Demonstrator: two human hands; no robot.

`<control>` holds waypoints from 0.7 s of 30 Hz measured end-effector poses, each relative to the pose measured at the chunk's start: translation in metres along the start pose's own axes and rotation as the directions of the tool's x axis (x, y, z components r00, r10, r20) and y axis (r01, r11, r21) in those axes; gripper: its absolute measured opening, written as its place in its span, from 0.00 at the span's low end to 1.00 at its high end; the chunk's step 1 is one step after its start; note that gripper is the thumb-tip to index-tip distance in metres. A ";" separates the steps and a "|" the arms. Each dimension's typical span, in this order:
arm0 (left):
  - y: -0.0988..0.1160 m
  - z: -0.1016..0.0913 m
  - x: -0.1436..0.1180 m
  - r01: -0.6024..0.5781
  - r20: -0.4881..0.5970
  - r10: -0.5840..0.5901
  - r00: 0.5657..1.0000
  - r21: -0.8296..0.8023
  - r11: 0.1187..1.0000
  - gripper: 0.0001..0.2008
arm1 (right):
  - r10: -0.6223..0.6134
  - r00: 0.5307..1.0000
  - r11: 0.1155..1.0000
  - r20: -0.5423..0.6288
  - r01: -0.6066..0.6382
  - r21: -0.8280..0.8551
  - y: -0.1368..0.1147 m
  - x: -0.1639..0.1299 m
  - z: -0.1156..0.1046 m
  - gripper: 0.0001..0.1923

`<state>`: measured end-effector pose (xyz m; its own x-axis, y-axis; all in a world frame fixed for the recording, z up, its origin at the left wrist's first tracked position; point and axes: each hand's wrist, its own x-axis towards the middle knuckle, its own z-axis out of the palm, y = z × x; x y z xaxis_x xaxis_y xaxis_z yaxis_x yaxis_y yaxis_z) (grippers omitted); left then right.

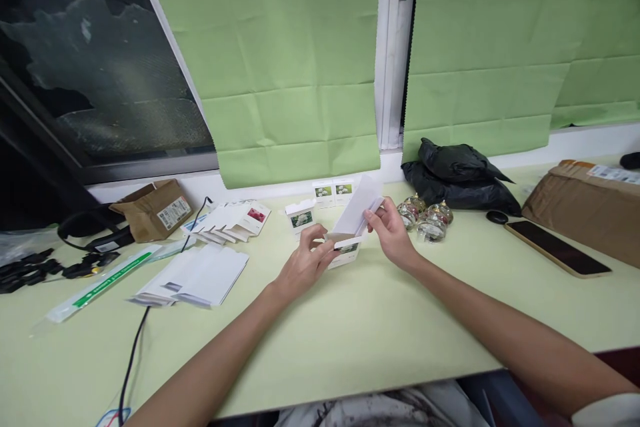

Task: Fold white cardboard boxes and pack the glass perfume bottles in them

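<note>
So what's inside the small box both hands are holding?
Only the brown inner wall of the small white box shows. The left hand, the right hand and the raised flap cover the rest.

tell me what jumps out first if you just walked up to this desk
The two hands at the middle: the left hand and right hand hold a small white carton with its flap up. Behind them hang green paper sheets over the window, and a phone lies face up at right.

Green paper [295,60] covers window [100,80] above pale table [350,333].
</note>
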<state>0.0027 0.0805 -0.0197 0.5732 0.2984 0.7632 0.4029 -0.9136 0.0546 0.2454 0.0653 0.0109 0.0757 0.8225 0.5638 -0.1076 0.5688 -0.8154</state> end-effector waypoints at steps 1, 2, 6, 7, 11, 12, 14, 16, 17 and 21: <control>0.000 0.001 0.000 -0.007 -0.013 0.007 1.000 0.001 1.000 0.16 | -0.013 1.000 1.000 0.011 0.013 -0.013 0.002 0.000 -0.002 0.16; 0.001 0.001 0.001 -0.016 -0.025 0.016 1.000 0.005 1.000 0.16 | -0.027 0.999 0.999 0.024 0.028 -0.025 0.004 0.000 -0.003 0.16; 0.002 0.004 0.002 -0.020 -0.055 0.021 0.998 0.023 1.000 0.15 | -0.106 0.992 0.987 0.069 0.113 -0.117 0.010 -0.002 -0.007 0.12; 0.002 0.004 0.002 -0.015 -0.054 0.016 0.998 0.025 1.000 0.14 | -0.121 0.989 0.979 0.079 0.132 -0.152 0.010 -0.003 -0.008 0.12; 0.003 0.006 0.001 -0.013 -0.050 0.015 0.999 0.031 0.999 0.13 | -0.144 0.985 0.959 0.095 0.162 -0.231 0.011 -0.004 -0.008 0.11; 0.003 0.006 0.000 -0.017 -0.055 0.019 0.998 0.039 0.999 0.13 | -0.146 0.985 0.957 0.092 0.165 -0.238 0.012 -0.004 -0.008 0.11; 0.002 0.007 0.000 -0.031 -0.067 0.035 0.997 0.057 0.998 0.14 | -0.150 0.985 0.955 0.085 0.166 -0.246 0.014 -0.005 -0.007 0.10; 0.001 0.008 0.000 -0.045 -0.084 0.051 0.995 0.070 0.997 0.15 | -0.143 0.986 0.958 0.083 0.159 -0.240 0.016 -0.005 -0.007 0.10; 0.001 0.008 0.000 -0.049 -0.094 0.055 0.994 0.069 0.996 0.16 | -0.137 0.987 0.960 0.083 0.153 -0.234 0.016 -0.005 -0.007 0.11; 0.001 0.010 0.001 -0.033 -0.152 0.029 0.988 -0.019 0.999 0.22 | -0.132 0.988 0.958 0.083 0.148 -0.245 0.017 -0.007 -0.008 0.11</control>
<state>0.0112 0.0824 -0.0255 0.4693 0.2257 0.8537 0.3702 -0.9280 0.0418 0.2511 0.0696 -0.0078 0.0067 0.7376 0.6752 0.1507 0.6667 -0.7299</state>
